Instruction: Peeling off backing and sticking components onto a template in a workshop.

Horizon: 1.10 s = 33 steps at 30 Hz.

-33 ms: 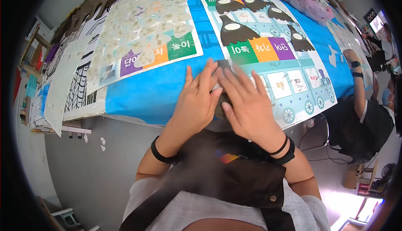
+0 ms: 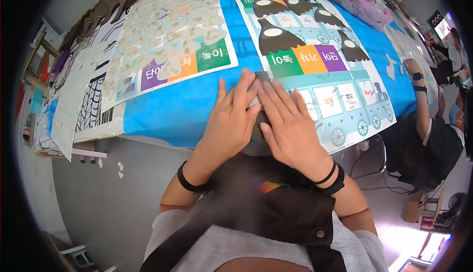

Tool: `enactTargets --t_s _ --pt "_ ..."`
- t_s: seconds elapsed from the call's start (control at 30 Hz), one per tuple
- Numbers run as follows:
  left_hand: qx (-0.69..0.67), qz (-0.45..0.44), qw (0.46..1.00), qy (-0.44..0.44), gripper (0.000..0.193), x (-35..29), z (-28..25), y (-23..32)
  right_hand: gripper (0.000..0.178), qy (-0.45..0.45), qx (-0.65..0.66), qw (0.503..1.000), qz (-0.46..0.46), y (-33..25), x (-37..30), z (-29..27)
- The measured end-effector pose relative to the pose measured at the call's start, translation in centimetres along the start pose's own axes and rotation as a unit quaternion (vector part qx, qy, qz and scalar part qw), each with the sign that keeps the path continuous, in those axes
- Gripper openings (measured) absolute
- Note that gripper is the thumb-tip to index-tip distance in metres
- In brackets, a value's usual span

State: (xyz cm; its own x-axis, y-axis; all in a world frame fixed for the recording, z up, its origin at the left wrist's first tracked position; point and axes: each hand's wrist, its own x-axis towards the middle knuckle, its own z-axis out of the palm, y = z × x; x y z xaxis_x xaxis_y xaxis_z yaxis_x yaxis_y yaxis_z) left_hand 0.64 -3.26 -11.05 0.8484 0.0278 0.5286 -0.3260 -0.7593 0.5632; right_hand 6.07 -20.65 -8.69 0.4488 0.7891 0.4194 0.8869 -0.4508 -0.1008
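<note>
Both of my hands lie at the table's near edge, pressing on a dark flat piece (image 2: 262,76) mostly hidden under them. Its top shows between my fingertips; a brownish lower part shows between my thumbs. My left hand (image 2: 231,115) lies with fingers stretched out over the piece's left side. Flat on the right side is my right hand (image 2: 289,126), its fingers long and slightly apart, partly over a printed train sheet (image 2: 340,82). Several black scalloped pieces with white ovals, such as one black cutout (image 2: 276,39), lie on that sheet.
A second printed sheet (image 2: 217,55) on the left is covered with pale, brown-spotted cutouts (image 2: 162,30). Blue cloth (image 2: 162,116) covers the table. A pinkish plastic bag (image 2: 362,8) lies at the far right. Another person's arm (image 2: 422,99) reaches over the table's right end.
My right hand, blurred before, has settled flat with its fingers slightly lower. The left hand stays in place.
</note>
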Motion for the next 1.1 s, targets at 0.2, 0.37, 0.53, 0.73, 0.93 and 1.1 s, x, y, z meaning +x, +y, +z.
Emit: enactTargets --t_s 0.2,0.37,0.53,0.73,0.93,1.1 --pt "0.040 0.080 0.995 0.040 0.064 -1.2 0.2 -0.5 0.064 -0.043 -0.004 0.999 0.023 0.3 -0.4 0.7" --pt "0.076 0.091 0.992 0.047 0.070 -1.3 1.0 -0.9 0.064 -0.056 -0.024 0.998 0.013 1.1 -0.5 0.4" --pt "0.088 0.069 0.992 0.063 0.073 -1.2 1.6 -0.9 0.063 -0.050 0.010 0.999 -0.006 1.2 -0.5 -0.4" --pt "0.122 0.069 0.987 0.079 0.076 -1.1 1.8 -0.7 0.053 -0.030 0.021 0.999 0.003 0.5 -2.3 -1.2" --pt "0.105 0.119 0.972 0.172 0.071 -1.7 1.6 -1.1 0.050 -0.016 0.035 0.999 0.006 0.1 -1.8 -1.3" --pt "0.063 0.105 0.990 0.073 0.062 -2.5 1.6 -0.6 0.046 -0.018 0.035 0.999 -0.008 0.1 -2.3 -1.7"
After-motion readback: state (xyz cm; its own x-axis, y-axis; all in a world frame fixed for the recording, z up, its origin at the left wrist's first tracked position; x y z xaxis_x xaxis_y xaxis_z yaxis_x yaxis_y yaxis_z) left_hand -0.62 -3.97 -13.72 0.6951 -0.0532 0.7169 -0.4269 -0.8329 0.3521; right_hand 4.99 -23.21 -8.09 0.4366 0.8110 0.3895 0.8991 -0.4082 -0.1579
